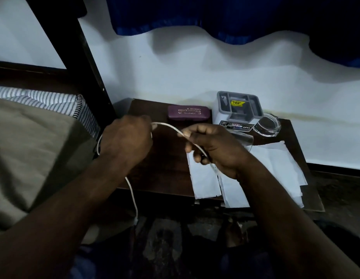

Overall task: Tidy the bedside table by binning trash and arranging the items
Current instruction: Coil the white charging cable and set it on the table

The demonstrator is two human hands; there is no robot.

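A thin white cable (167, 125) arcs between both hands above the dark wooden bedside table (163, 170). My left hand (126, 139) grips one part of it, with a loop showing behind the wrist and a loose end hanging down past the table's front edge. My right hand (213, 148) pinches the cable between thumb and fingers. A purple glasses case (189, 114) lies at the back of the table. White paper sheets (275, 164) are spread over the table's right half, partly under my right hand.
A white and grey organiser box (238, 109) stands at the back right, a clear glass ashtray (266, 125) beside it. The bed (34, 141) with striped pillow lies left, its dark post behind. Blue curtain (235, 15) hangs above. The floor below is dark.
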